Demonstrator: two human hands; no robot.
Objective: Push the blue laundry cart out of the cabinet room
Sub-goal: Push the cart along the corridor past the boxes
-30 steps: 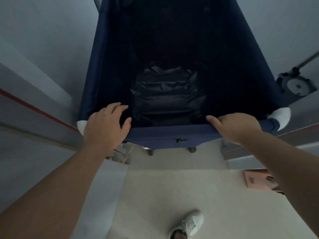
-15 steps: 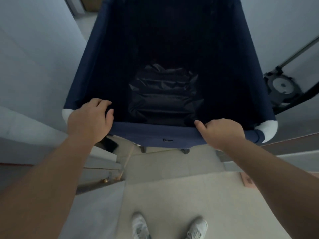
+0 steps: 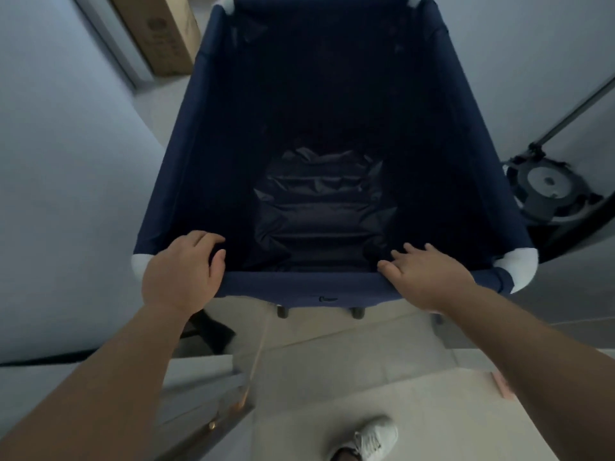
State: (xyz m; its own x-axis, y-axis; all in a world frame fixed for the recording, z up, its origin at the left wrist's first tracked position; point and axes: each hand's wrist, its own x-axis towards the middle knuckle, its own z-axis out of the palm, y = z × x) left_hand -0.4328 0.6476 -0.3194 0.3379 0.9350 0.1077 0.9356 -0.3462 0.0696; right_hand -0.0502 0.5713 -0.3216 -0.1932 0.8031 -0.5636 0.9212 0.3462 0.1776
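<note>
The blue laundry cart [image 3: 299, 289] fills the middle of the head view, a deep navy fabric bin with white corner caps. A dark, crumpled bag [image 3: 321, 207] lies at its bottom. My left hand [image 3: 181, 271] grips the near rim close to the left corner, fingers curled over the edge. On the same rim toward the right corner rests my right hand [image 3: 429, 274], fingers over the top. Two small dark wheels show under the near rim.
A pale wall runs close along the cart's left side, with a tall cardboard box [image 3: 156, 31] beyond it. To the right stands a round dark base with a pole [image 3: 545, 191]. Pale floor tiles and my white shoe [image 3: 369, 439] lie below.
The cart has rolled forward and more of its far rim and the cardboard box have come into view. Both hands stay on the near rim; my feet have stepped along.
</note>
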